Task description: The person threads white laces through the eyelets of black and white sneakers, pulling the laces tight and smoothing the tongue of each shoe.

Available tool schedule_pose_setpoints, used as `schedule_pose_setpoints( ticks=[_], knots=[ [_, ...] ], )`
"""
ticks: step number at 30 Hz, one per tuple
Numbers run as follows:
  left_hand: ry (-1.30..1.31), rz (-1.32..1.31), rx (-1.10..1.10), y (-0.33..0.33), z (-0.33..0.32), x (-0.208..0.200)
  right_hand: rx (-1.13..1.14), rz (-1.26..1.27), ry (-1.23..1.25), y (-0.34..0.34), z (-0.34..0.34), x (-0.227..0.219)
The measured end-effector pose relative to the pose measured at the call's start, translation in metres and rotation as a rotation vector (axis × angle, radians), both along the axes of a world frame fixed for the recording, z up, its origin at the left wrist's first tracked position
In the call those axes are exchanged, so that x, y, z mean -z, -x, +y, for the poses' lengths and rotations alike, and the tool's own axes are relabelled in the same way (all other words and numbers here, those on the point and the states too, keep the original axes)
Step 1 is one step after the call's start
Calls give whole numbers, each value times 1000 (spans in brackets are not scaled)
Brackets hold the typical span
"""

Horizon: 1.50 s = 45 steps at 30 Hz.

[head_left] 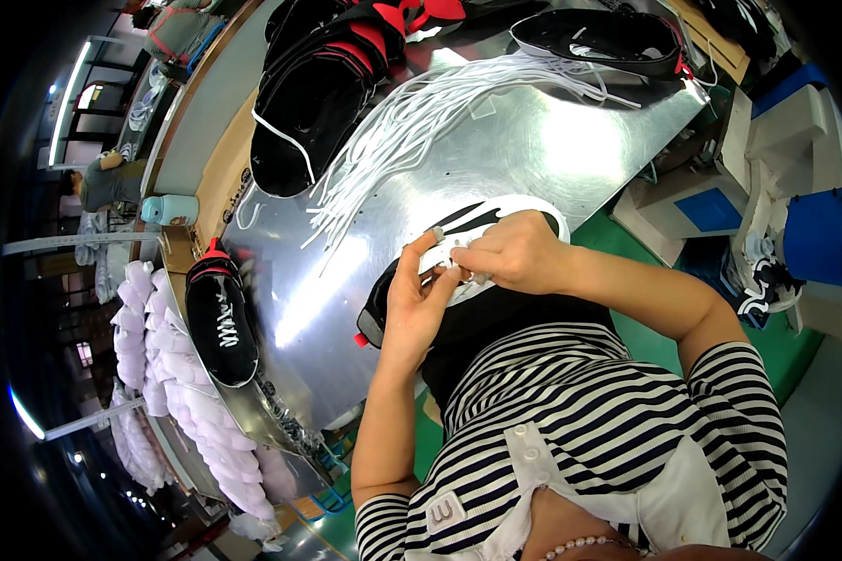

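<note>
A black-and-white shoe upper (533,205) with a red tab lies at the near edge of the metal table, in front of my body. My left hand (418,304) is closed around its opening, thumb and fingers bent toward the lacing area. Over the white front part, my right hand (522,254) is closed in a pinch. Its fingertips meet those of the left hand at a small white piece that looks like a shoelace, mostly hidden by the fingers. Beyond the hands lies a loose bundle of white shoelaces (393,131).
Stacked black shoe uppers (295,122) with red linings lie at the far left of the metal table (524,140). A laced black upper (220,323) rests at the left edge, another black upper (599,42) at the far right. Boxes (692,206) stand on the right.
</note>
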State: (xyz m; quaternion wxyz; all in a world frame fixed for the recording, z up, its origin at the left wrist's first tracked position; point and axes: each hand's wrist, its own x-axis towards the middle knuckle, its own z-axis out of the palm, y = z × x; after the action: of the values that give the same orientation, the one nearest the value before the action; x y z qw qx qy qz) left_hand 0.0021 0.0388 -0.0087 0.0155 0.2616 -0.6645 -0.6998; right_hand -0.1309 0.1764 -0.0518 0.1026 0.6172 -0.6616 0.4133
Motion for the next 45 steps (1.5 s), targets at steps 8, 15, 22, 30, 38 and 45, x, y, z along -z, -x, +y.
schedule_pose_setpoints(
  ticks=[8,15,22,30,38,45],
  knots=[
    [70,23,-99,10,-16,11,-371,-219,174,-44,23,-51],
    [327,-30,18,12,-16,-1,-69,-642,-64,-46,18,-19],
    [704,14,27,-33,10,-13,120,-1095,-364,-41,35,-2],
    [773,5,33,-31,8,1,132,-1217,-188,-50,16,6],
    [653,-109,77,-28,10,-9,95,-1220,-93,-27,-4,-8],
    [1041,145,-19,-23,20,4,34,-1158,-188,-35,21,-22]
  ],
)
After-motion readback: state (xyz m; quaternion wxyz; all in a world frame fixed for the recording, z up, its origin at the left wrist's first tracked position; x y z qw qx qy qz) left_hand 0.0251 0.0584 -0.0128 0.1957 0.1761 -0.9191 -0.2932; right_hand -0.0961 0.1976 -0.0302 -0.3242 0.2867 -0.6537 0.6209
